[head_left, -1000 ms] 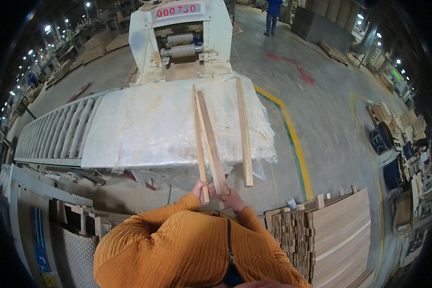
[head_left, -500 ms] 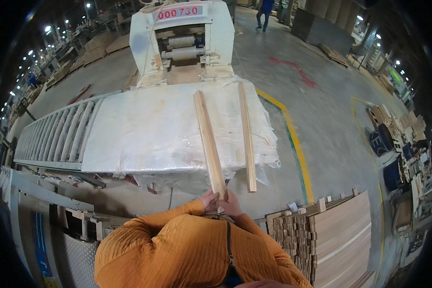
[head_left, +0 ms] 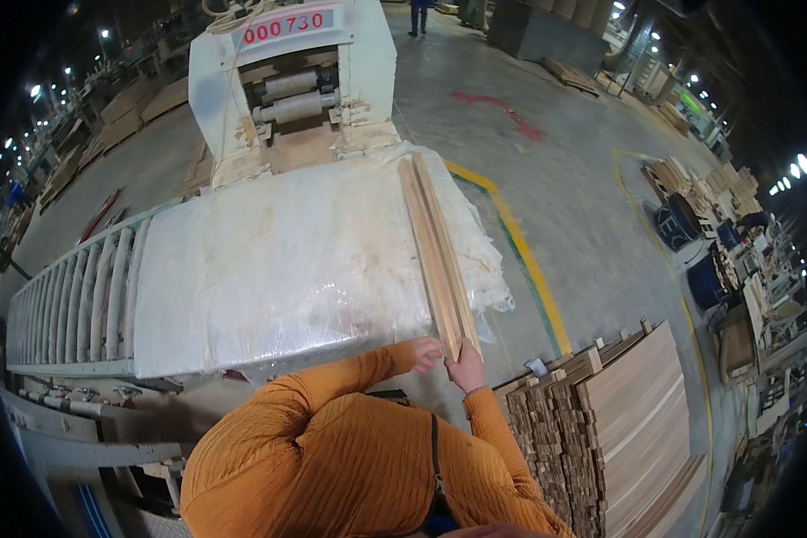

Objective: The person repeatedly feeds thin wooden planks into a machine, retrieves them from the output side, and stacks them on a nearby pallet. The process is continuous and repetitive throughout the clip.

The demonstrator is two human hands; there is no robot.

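Two long, pale wooden strips lie side by side near the right edge of a table covered in plastic film. Their near ends stick out past the table's front edge. My right hand is closed round the near end of the left strip; whether its fingers also touch the right strip cannot be made out. Just left of that end, my left hand is off the wood, fingers apart and nothing in them.
Beyond the table stands a pale machine with rollers in its opening. A roller conveyor adjoins the table's left side. At the lower right are stacked wooden strips and a wide wooden panel. A person stands far off.
The left strip has moved right to lie against the other one. My left hand has let go of it, while my right hand keeps hold. The view has shifted to the right.
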